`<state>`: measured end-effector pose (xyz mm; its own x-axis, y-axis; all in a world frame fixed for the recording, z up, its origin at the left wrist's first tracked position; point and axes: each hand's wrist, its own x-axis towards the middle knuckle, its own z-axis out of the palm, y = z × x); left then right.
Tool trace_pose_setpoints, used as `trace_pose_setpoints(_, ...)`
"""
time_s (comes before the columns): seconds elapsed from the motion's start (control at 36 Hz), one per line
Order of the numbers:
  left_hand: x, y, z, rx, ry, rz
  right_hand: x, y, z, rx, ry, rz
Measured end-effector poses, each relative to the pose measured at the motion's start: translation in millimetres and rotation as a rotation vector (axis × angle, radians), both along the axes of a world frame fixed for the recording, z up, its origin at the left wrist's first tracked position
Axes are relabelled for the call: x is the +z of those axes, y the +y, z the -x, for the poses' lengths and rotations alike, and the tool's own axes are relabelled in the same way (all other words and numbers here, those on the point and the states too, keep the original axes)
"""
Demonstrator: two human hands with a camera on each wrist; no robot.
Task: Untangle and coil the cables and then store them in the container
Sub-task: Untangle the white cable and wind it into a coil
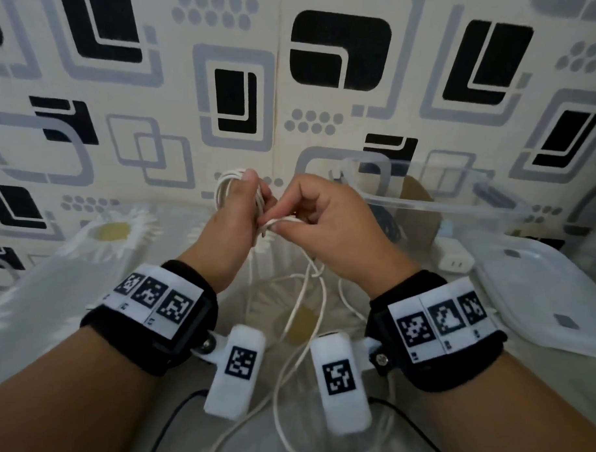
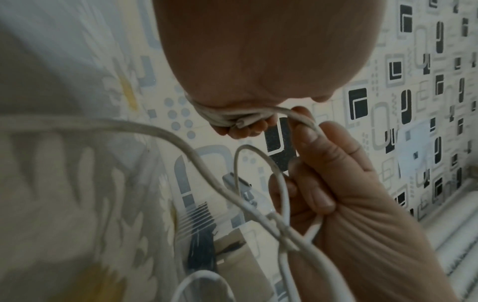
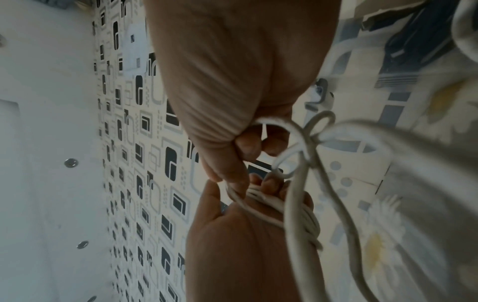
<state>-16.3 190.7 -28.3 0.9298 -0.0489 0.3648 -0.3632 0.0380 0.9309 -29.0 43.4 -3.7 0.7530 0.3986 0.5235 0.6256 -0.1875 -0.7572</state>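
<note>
A white cable is wound in several loops round the fingers of my left hand, which grips this coil above the table. My right hand pinches the free strand right beside the coil. The rest of the strand hangs down to a loose knot and trails over the table. In the left wrist view the coil wraps the left fingers and the right hand holds the strand. The right wrist view shows the coil and the knot. The clear container stands at the back right.
A translucent lid lies at the right, and a white charger plug sits between it and the container. Black cables run along the near edge. The table has a daisy-print cover; a patterned wall is close behind.
</note>
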Motion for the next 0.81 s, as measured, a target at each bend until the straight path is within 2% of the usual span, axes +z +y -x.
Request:
trace_pose_setpoints(0.14, -5.7, -1.0, 5.6, -0.077, -0.03, -0.242, -2.0, -5.0, -0.8, -0.02, 0.09, -0.15)
trace_pose_setpoints(0.36, -6.5, 4.2, 8.9, -0.136, -0.053, -0.311, -3.1, -4.6, 0.9, -0.109, 0.069, -0.193)
trace_pose_setpoints(0.47, -7.6, 5.0, 11.2, -0.134, -0.039, -0.339, -4.4, -8.2, -5.1, -0.226, 0.026, -0.097)
trace_pose_setpoints(0.67, -10.0, 3.7, 13.9, -0.187, -0.02, -0.305, -6.6, -10.6, -6.8, -0.061, 0.156, -0.146)
trace_pose_setpoints(0.81, -7.7, 5.9, 15.6, -0.091, -0.04, -0.223, -5.2, -13.8, -9.6, 0.049, 0.248, -0.2)
